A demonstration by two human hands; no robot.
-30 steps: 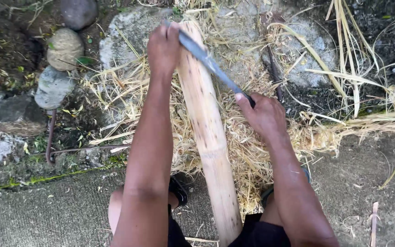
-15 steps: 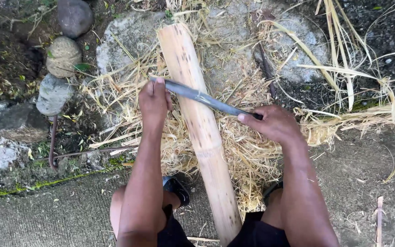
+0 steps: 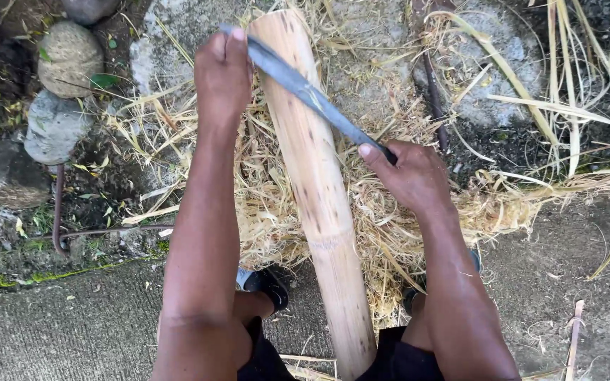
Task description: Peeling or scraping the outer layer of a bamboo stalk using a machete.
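Observation:
A pale, thick bamboo pole (image 3: 317, 183) runs from between my legs up to the top of the view. A long grey knife blade (image 3: 305, 90) lies slantwise across its upper part. My left hand (image 3: 223, 76) grips the blade's far end at the pole's left side. My right hand (image 3: 409, 175) holds the dark handle at the pole's right side. Both arms reach forward on either side of the pole.
Dry straw-like shavings (image 3: 262, 204) lie heaped under and around the pole. Round stones (image 3: 69, 56) and a large flat rock (image 3: 361, 42) sit beyond. A bent rusty rod (image 3: 58, 212) lies at left. Concrete ground (image 3: 58, 324) is near me. My black sandal (image 3: 270, 286) shows below.
The blade slid down the pole toward me half a second ago, then moved back up near the pole's far end. Both hands travelled with it.

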